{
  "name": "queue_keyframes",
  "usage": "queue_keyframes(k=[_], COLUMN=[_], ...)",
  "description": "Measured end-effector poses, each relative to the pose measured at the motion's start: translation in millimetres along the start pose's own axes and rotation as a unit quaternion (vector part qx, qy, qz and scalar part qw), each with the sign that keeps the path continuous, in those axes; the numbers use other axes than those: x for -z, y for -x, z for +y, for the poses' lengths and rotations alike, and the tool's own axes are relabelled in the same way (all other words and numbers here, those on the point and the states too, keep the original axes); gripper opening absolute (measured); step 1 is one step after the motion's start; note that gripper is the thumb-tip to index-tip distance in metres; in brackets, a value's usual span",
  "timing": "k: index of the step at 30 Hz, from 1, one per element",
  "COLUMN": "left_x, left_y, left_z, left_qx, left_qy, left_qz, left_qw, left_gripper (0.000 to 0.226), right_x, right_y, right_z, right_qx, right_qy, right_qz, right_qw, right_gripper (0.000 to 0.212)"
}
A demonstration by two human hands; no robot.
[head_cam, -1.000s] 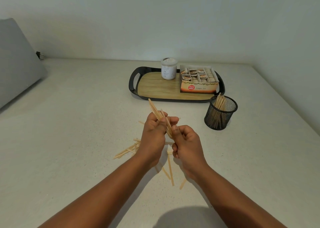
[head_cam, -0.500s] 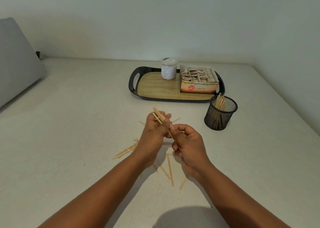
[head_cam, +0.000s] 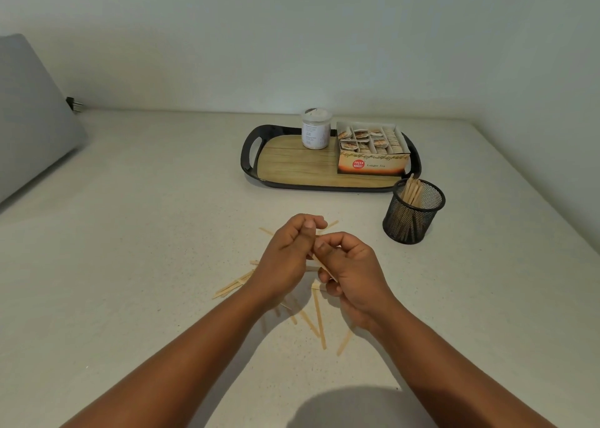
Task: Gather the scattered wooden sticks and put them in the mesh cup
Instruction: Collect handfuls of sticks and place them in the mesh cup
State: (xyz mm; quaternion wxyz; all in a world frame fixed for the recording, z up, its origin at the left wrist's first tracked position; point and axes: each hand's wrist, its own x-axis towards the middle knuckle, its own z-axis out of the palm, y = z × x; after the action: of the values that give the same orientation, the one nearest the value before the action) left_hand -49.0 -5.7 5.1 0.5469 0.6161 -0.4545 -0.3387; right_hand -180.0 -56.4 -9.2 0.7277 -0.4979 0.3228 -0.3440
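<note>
Nearest the worktop's [head_cam: 136, 265] front edge, a few loose wooden sticks [head_cam: 319, 323] are seen lying flat, fanned out beneath and just in front of the two wrists. A second small cluster [head_cam: 232, 287] is noted on the worktop just beside the left wrist, on its outer side.

Above these, both hands are held close together, knuckles nearly touching. The left hand [head_cam: 287, 258] is curled, thumb laid over the fingers; a stick end is seen at its fingertips, but how many are gripped cannot be told. The right hand [head_cam: 352, 271] is also curled, and a thin stick [head_cam: 324, 270] is pinched between thumb and fingers, running down across the palm side. Two more stick ends are seen on the worktop just beyond the left hand.

Farther back, toward the right edge, the black mesh cup [head_cam: 413, 213] is observed upright, well apart from both hands, with several sticks already standing in it.

Just behind the cup, a black-rimmed tray [head_cam: 250, 159] with a wood-grain floor is recorded; on it stand a white jar [head_cam: 315, 130] and an open tea box [head_cam: 371, 150].
</note>
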Motion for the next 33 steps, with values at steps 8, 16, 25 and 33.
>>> queue_keyframes(k=[8,16,25,33], left_x=[12,34,28,16], left_y=[-6,-11,-11,-12], left_z=[8,14,16,23], left_qx=[0.018,0.060,-0.008,-0.058], left_qy=[-0.064,0.033,-0.126,-0.205], left_qz=[-0.021,-0.064,0.008,0.019], left_qw=[0.998,0.996,0.992,0.977], left_gripper=[0.017,0.012,0.010,0.015], right_x=[4,12,16,8], right_y=[-3,-4,-6,-2], right_z=[-3,-3,-8,-7], right_qx=[-0.001,0.040,0.197,0.281], right_qy=[0.000,0.041,0.436,0.546], right_qz=[0.004,0.003,0.021,0.091], right_qw=[1.000,0.998,0.878,0.784], right_gripper=[0.016,0.011,0.014,0.017])
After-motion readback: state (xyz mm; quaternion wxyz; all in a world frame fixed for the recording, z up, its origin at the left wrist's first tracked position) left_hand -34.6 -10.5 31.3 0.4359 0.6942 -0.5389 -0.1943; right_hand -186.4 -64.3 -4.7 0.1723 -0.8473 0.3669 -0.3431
